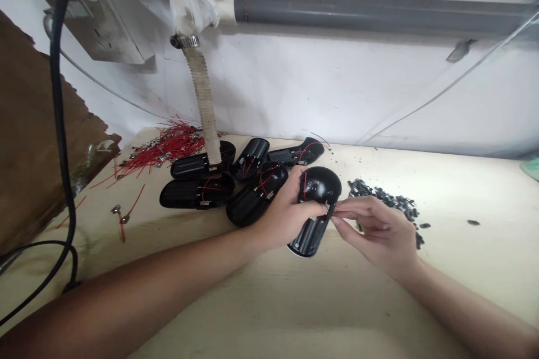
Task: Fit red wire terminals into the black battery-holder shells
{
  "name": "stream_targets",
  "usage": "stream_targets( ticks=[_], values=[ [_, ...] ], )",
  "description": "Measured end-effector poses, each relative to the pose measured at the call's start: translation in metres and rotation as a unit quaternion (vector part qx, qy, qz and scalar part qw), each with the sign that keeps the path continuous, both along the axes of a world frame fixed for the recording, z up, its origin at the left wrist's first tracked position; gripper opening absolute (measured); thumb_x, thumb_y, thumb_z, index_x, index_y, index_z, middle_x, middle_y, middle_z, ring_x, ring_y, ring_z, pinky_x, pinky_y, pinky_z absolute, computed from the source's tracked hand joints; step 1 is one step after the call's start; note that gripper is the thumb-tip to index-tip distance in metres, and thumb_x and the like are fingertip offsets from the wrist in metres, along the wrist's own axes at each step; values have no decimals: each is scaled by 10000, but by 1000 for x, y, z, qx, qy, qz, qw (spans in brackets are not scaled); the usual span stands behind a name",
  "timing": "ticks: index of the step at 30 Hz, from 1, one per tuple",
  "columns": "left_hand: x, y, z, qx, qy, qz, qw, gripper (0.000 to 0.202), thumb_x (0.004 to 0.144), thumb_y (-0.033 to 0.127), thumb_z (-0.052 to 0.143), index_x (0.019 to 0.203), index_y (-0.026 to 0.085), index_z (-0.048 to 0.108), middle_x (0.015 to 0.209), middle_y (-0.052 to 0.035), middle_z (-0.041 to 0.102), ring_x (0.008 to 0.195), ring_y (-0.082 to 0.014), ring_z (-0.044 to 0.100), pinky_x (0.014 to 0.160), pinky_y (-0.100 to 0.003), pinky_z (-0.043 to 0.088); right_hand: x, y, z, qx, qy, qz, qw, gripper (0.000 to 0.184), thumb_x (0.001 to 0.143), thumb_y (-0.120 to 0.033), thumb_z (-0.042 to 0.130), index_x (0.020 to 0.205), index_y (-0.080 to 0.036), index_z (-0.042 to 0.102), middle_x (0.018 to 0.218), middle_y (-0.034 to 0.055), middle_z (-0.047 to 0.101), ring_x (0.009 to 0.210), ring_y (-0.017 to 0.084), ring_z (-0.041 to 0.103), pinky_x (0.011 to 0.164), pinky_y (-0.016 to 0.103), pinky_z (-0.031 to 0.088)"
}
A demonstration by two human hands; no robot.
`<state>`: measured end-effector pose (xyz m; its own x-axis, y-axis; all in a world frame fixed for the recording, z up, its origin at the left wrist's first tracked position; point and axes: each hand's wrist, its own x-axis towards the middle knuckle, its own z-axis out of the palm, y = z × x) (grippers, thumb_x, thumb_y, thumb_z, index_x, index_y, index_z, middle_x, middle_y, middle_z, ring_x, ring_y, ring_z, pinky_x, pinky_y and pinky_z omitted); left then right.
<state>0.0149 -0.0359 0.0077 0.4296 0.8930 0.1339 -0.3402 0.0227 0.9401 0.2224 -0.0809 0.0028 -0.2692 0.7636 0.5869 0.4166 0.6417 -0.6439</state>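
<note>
My left hand (290,207) grips a black plastic housing (322,182) with a rounded top and a ribbed lower part, its thumb pressing near a small metal piece at the middle. A short red wire shows inside the rounded end. On the housing's right edge, my right hand (379,230) has its fingers pinched together; whatever they hold, if anything, is hidden. Several similar black housings (248,202) with red wires lie to the left of my left hand. Behind my right hand is a pile of small dark pieces (396,199).
A heap of red wires with metal tabs (168,143) lies at the back left. A ribbed hose (202,95) hangs down to the housings. One black cable (61,123) drops along the left. A grey pipe (337,14) runs along the wall. Brown cardboard (37,140) stands at left.
</note>
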Motion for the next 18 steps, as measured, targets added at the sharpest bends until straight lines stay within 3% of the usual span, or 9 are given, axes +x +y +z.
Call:
stream_targets(
  ticks=[8, 18],
  values=[
    [0, -1, 1, -4, -8, -7, 1000, 371, 740, 151, 760, 1037, 191, 542, 931, 17, 573, 901, -163, 529, 817, -321, 409, -3, -2, 3, 5, -13, -11, 1000, 295, 931, -78, 764, 1162, -258, 724, 957, 7, 806, 797, 143, 808, 619, 173, 629],
    [1, -1, 0, 6, -10, -4, 1000, 298, 787, 147, 727, 1000, 195, 524, 918, 18, 562, 895, -159, 522, 807, -313, 406, -5, -2, 4, 10, -3, -4, 1000, 311, 929, -57, 756, 1169, -251, 726, 969, -2, 800, 813, 124, 804, 775, 178, 683]
  ],
)
